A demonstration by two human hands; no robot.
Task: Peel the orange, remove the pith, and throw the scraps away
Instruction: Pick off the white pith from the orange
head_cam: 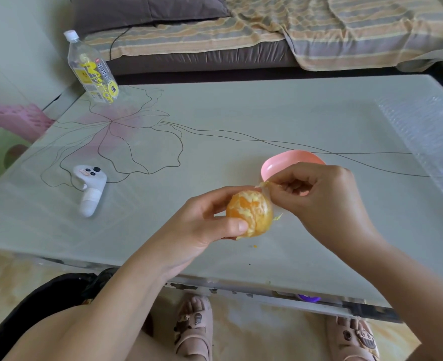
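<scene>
Our left hand (207, 220) curls its fingers (238, 226) round the peeled orange (251, 213) above the table (241, 121) | our right hand (319, 194) pinches a pith strip (263, 185) at the orange's top | pink bowl (280, 162) just behind | controller (91, 188), bottle (92, 69) far left

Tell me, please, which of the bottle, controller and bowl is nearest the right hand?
The pink bowl, just behind the right hand and partly hidden by it; the white controller and the clear bottle sit well away to the left.
</scene>
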